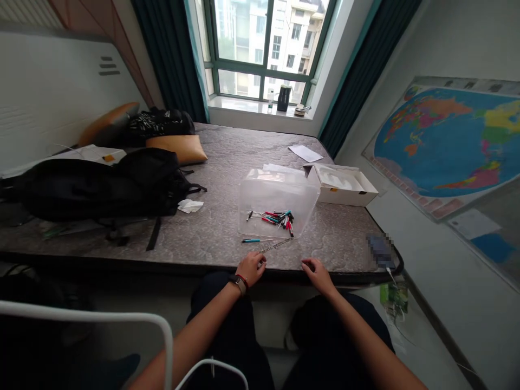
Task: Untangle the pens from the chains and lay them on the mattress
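Observation:
My left hand (251, 267) rests at the front edge of the mattress, its fingers loosely curled and nothing visible in them. My right hand (317, 274) lies at the same edge further right, thumb and fingers slightly bent, with no object seen between them. Just beyond both hands, a teal pen (251, 240) lies on the mattress, close to the left hand. Behind it stands a clear plastic box (260, 189). A jumbled pile of pens (278, 218), red, black, teal and white, shows at the bottom of the box. Neither hand touches the box or the pens.
The mattress (227, 189) has a dark front edge. A white carton (345, 189) and paper sheet (305, 153) sit beyond the box. Leftward lie a black backpack (93, 187), crumpled tissue (190, 206) and tan cushion (176, 148). A blurred dark device (380, 251) with a cable is at right.

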`<state>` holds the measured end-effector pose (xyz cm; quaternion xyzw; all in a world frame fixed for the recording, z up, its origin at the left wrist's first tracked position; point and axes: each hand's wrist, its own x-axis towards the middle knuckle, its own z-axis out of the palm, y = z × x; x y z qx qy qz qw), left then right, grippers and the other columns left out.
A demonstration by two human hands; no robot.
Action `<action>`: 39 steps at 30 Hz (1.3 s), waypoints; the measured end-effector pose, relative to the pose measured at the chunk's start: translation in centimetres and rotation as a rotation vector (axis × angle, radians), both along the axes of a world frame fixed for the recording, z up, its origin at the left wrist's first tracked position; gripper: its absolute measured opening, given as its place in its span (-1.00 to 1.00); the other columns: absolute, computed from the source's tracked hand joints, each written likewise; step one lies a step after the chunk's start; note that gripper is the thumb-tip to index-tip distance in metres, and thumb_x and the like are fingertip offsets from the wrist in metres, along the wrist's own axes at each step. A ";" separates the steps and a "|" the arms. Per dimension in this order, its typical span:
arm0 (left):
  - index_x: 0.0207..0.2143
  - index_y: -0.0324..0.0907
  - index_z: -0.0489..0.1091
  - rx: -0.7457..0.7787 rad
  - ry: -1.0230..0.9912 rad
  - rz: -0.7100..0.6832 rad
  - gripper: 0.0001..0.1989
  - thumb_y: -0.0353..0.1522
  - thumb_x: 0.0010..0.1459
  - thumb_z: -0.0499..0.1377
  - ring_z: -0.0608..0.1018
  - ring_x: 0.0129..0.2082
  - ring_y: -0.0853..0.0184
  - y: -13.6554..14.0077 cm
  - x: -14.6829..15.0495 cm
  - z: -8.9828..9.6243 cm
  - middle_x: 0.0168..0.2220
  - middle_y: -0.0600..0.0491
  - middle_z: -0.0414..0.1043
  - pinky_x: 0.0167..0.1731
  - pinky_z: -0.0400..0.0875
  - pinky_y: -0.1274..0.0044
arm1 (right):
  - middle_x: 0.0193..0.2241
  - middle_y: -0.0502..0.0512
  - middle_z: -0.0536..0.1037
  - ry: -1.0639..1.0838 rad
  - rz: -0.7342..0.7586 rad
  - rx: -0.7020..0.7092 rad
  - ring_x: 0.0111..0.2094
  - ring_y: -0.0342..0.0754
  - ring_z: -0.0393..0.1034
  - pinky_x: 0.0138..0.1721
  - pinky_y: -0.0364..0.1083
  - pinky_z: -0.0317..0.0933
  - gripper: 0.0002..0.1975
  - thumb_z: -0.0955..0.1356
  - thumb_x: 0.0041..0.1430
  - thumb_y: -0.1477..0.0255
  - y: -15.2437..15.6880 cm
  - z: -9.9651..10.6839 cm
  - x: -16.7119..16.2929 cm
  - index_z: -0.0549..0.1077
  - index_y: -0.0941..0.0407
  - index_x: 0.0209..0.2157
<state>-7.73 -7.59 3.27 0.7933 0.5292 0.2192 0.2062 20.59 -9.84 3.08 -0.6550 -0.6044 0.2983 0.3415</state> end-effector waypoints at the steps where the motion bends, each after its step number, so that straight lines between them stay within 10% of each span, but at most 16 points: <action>1: -0.28 -0.09 0.41 0.007 -0.017 0.004 -0.92 -0.36 0.19 0.12 0.46 -0.19 0.30 -0.3 -1.4 0.1 -0.27 0.05 0.46 -0.17 0.30 0.50 | -0.26 0.12 0.54 -0.011 0.012 -0.001 -0.17 0.09 0.42 0.00 0.08 0.23 -0.76 0.38 0.02 0.24 0.1 0.0 -0.4 0.56 0.06 -0.31; 10: -0.15 -0.11 0.38 -0.014 -0.037 0.164 -0.80 -0.42 0.15 0.14 0.47 -0.17 0.26 1.3 -8.9 -1.7 -0.22 0.02 0.45 -0.09 0.33 0.43 | -0.29 0.11 0.57 0.124 -0.008 0.013 -0.20 0.08 0.43 -0.10 0.05 0.29 -0.81 0.38 0.02 0.29 2.3 0.9 -6.0 0.57 0.04 -0.33; 22: -0.32 -0.13 0.41 -0.056 0.073 0.286 -0.94 -0.41 0.15 0.14 0.48 -0.28 0.29 2.2 -7.3 -1.6 -0.38 0.05 0.46 -0.24 0.31 0.49 | -0.29 0.17 0.51 0.003 0.043 0.116 -0.23 0.02 0.38 -0.07 -0.02 0.21 -0.73 0.27 0.00 0.57 16.3 1.9 -19.5 0.45 0.15 -0.22; 30: -0.22 -0.11 0.46 -0.099 0.044 0.192 -0.86 -0.39 0.14 0.17 0.50 -0.22 0.30 0.4 -7.8 1.0 -0.25 0.04 0.48 -0.16 0.37 0.49 | -0.37 0.09 0.51 0.192 -0.172 0.248 -0.28 0.02 0.36 -0.08 -0.04 0.21 -0.75 0.20 -0.05 0.58 9.7 1.5 -11.6 0.46 0.09 -0.39; 39: -0.06 -0.09 0.47 0.071 0.093 0.139 -0.73 -0.41 0.18 0.13 0.41 -0.04 0.21 7.3 -3.0 1.1 -0.08 -0.01 0.44 -0.01 0.29 0.41 | -0.35 0.07 0.51 0.149 -0.059 0.170 -0.35 -0.01 0.37 -0.19 -0.05 0.24 -0.79 0.26 -0.02 0.53 6.9 0.2 -8.5 0.51 0.07 -0.38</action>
